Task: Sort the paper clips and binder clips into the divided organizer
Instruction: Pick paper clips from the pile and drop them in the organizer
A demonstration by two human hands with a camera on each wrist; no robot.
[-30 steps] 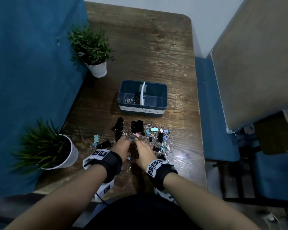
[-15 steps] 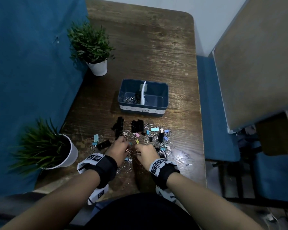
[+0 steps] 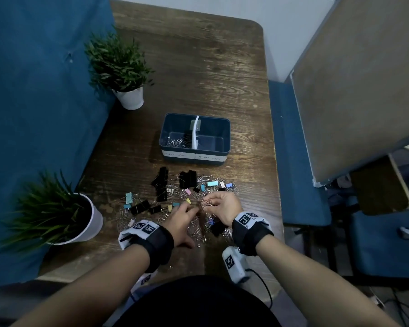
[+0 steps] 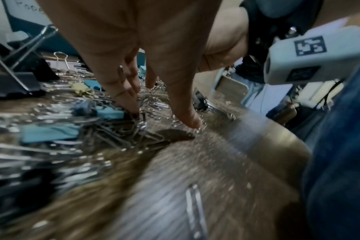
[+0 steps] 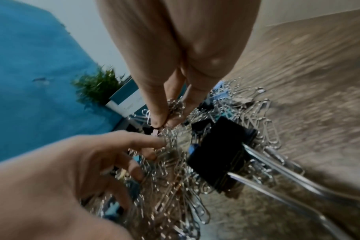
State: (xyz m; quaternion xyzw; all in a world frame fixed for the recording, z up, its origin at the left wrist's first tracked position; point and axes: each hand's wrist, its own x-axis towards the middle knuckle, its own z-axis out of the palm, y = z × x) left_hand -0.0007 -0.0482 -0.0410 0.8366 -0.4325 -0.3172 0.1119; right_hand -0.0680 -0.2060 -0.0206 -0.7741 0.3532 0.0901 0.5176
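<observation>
The dark blue organizer (image 3: 223, 135) stands mid-table with a white divider (image 3: 195, 134); paper clips (image 3: 177, 142) lie in its left compartment and the right one looks bare. A mixed pile of silver paper clips (image 3: 200, 228) and black binder clips (image 3: 187, 179) and small coloured ones (image 3: 214, 183) covers the table in front of it. My right hand (image 3: 222, 205) pinches a bunch of paper clips (image 5: 176, 105) just above the pile. My left hand (image 3: 180, 220) rests on the pile with straight, spread fingers (image 4: 131, 107). A big black binder clip (image 5: 220, 155) lies below my right wrist.
Two potted plants (image 3: 118, 67) (image 3: 47, 213) stand along the left side by a blue partition (image 3: 33, 90). The table edge (image 3: 275, 173) runs close on the right, with a blue chair (image 3: 295, 149) and a leaning board (image 3: 354, 79) beyond.
Both hands were pressed together low on the pile. The right hand has risen and turned with a bunch of paper clips; the left hand has spread its fingers on the pile.
</observation>
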